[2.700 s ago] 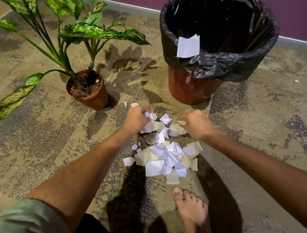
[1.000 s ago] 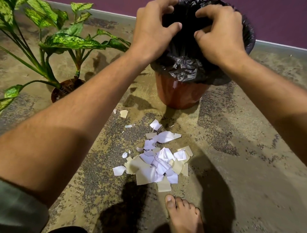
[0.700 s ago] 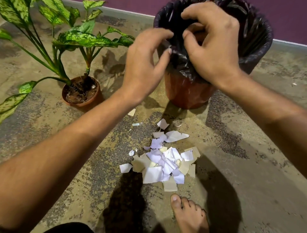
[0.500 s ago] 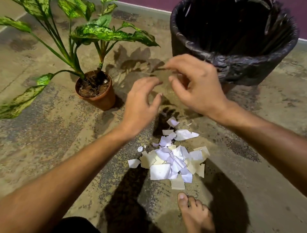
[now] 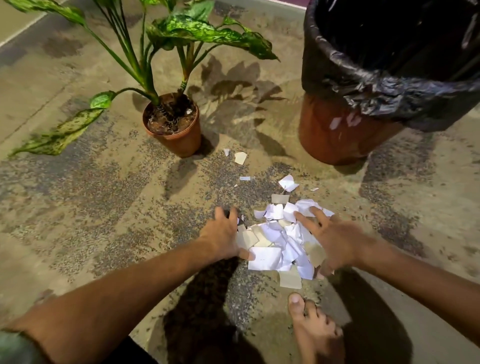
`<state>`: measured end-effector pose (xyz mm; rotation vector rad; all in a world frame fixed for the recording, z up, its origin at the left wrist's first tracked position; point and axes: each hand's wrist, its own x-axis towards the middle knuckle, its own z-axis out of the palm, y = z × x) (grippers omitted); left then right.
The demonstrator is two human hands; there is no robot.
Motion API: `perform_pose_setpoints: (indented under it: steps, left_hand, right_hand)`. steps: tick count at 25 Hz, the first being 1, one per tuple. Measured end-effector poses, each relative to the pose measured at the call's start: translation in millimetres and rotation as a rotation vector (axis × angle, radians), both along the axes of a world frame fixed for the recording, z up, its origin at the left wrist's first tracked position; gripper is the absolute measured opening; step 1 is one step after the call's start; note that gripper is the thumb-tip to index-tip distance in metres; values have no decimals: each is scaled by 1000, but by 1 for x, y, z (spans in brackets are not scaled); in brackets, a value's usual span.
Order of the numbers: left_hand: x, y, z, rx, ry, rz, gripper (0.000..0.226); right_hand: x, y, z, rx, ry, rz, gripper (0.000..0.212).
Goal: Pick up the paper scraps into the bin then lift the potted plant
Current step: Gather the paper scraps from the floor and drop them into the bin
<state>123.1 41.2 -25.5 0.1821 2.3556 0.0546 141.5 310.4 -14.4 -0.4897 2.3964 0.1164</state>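
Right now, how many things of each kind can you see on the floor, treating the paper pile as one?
Potted plant: 1
Bin: 1
Paper pile: 1
Hands: 2, left and right
Bare foot: 1
Total: 6

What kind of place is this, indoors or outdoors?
Hard to tell for sure; probably a patio or a plain room. The floor is rough, stained concrete, a purple wall edges it, and a potted plant and a bag-lined bin stand on it.

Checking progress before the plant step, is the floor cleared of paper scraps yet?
No, a pile of paper scraps lies on the floor between both hands.
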Motion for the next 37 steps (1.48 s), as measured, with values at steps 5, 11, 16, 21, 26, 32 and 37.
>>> perform_pose_setpoints:
  steps: [5, 11, 16, 21, 26, 32, 37]
  left_hand:
    - [7, 25, 2, 228, -20, 175, 125]
    - [-2, 53, 3, 458, 93, 180, 100]
    - [-35, 44, 17, 564, 300, 324, 85]
    - [-47, 32, 17, 232, 105, 242, 118]
    - [-33, 40, 10, 190, 24, 198, 128]
    - [-31, 47, 5, 412, 103, 164, 90]
    - [-40, 35, 9, 618, 47, 279, 68]
  right_hand:
    - [21, -23, -12, -77, 175, -34, 136]
    - [-13, -46, -12, -238, 279, -107, 90]
    - [-48, -25, 10, -298, 366, -250, 93]
    - [-25, -15, 31, -261, 345, -220, 101]
    - [49, -42, 8, -219, 157, 112, 107]
    - [28, -50, -17, -204, 332, 34, 90]
    - [2, -50, -15, -332, 346, -20, 73]
